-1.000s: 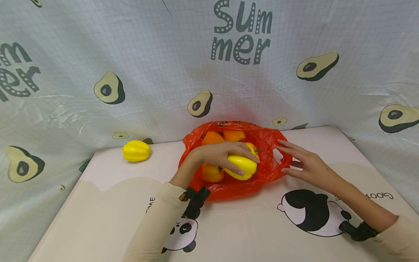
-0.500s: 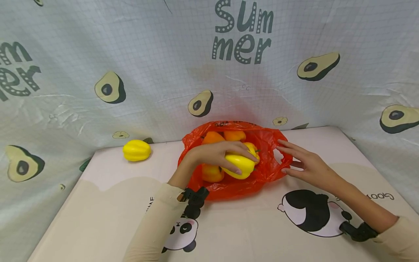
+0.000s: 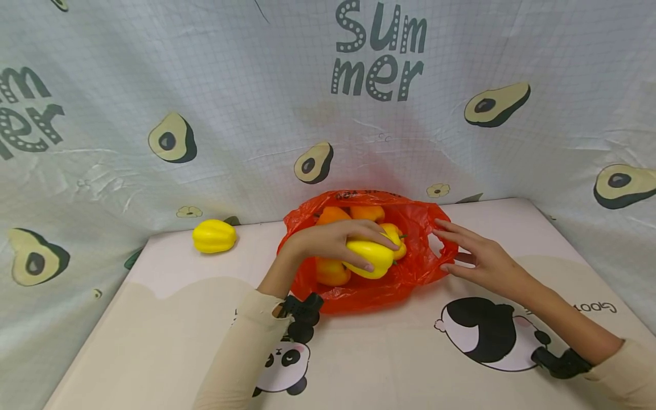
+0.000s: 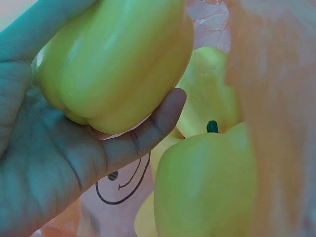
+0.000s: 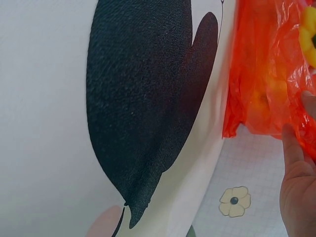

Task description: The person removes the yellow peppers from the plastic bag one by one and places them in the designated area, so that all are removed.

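In the head view my left hand holds a yellow bell pepper over the open mouth of a red plastic bag. The left wrist view shows this bell pepper between thumb and fingers, with another yellow bell pepper below it. Several orange and yellow peppers lie inside the bag. My right hand touches the bag's right edge by the handle hole, fingers spread and fairly straight. In the right wrist view its fingers rest against the red plastic.
One yellow bell pepper lies alone at the back left of the table. A printed curtain hangs along the back edge, close behind the bag. Panda drawings mark the table cover.
My left hand has shifted slightly to the left with the bell pepper, uncovering more of the yellow pepper behind it. The right hand and the bag's right edge stay put.
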`<state>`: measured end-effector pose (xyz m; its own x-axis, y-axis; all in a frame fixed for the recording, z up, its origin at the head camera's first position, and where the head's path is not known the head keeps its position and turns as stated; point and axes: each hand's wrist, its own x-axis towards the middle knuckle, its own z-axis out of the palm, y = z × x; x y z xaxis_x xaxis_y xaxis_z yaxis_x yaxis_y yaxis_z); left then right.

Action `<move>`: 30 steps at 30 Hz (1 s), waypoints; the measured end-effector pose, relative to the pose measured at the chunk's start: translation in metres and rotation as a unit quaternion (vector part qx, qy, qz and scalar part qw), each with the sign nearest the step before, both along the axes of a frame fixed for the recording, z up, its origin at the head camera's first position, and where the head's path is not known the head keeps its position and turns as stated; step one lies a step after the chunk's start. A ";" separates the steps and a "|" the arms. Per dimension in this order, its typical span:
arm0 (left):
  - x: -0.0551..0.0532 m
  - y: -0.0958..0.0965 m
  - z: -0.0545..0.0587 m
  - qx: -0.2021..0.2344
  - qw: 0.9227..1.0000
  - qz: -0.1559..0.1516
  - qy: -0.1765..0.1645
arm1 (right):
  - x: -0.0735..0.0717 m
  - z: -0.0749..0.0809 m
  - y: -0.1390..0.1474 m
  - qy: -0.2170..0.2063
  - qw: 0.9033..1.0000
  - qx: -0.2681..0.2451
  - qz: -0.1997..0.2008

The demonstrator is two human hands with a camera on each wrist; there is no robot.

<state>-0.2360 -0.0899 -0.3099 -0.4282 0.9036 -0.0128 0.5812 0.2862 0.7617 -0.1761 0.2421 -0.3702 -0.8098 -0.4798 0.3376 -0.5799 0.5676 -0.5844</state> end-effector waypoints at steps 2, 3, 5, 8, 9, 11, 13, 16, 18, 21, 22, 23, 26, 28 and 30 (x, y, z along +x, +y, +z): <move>0.001 -0.001 0.000 0.001 1.000 0.003 0.002 | 0.000 0.000 0.000 0.001 1.000 0.001 -0.001; 0.001 -0.002 0.001 0.002 1.000 0.003 0.003 | 0.000 0.000 0.000 0.001 1.000 0.001 -0.002; 0.002 -0.003 0.001 0.002 1.000 0.006 0.004 | 0.000 0.001 0.000 -0.001 1.000 0.002 -0.004; 0.003 -0.005 0.002 0.001 1.000 0.013 0.008 | 0.001 0.001 0.000 -0.006 1.000 0.004 -0.006; 0.003 -0.006 0.003 0.001 1.000 0.015 0.010 | 0.001 0.001 0.000 -0.007 1.000 0.004 -0.007; 0.004 -0.008 0.004 0.001 1.000 0.019 0.014 | 0.001 0.001 -0.001 -0.009 1.000 0.004 -0.006; 0.005 -0.010 0.006 0.000 1.000 0.022 0.020 | 0.001 0.001 -0.001 -0.008 1.000 0.003 -0.006; 0.007 -0.013 0.010 0.002 0.999 0.025 0.028 | 0.000 0.001 -0.001 -0.005 1.000 0.001 -0.004; 0.008 -0.014 0.013 0.002 0.999 0.026 0.034 | 0.000 0.000 0.000 -0.004 1.000 0.001 -0.002; 0.011 -0.018 0.016 0.001 0.999 0.028 0.039 | 0.000 0.000 0.000 -0.004 1.000 0.000 -0.001; 0.012 -0.019 0.017 0.001 0.999 0.027 0.043 | 0.000 0.000 0.000 -0.004 1.000 0.001 -0.001; 0.012 -0.020 0.018 0.002 0.999 0.026 0.047 | -0.001 0.000 0.000 -0.004 1.000 0.000 -0.001; 0.014 -0.024 0.020 0.006 0.998 0.025 0.060 | -0.001 0.000 0.000 -0.005 1.000 0.001 -0.001; 0.016 -0.026 0.022 0.009 0.998 0.024 0.066 | -0.001 0.000 0.000 -0.006 1.000 0.003 -0.002; 0.017 -0.029 0.022 0.011 0.997 0.024 0.066 | -0.001 0.001 0.000 -0.006 1.000 0.004 -0.001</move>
<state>-0.2188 -0.1187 -0.2874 -0.4679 0.8813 0.0664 0.6623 0.2999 0.6866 -0.1771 0.2425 -0.3695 -0.8148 -0.4806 0.3240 -0.5716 0.5729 -0.5874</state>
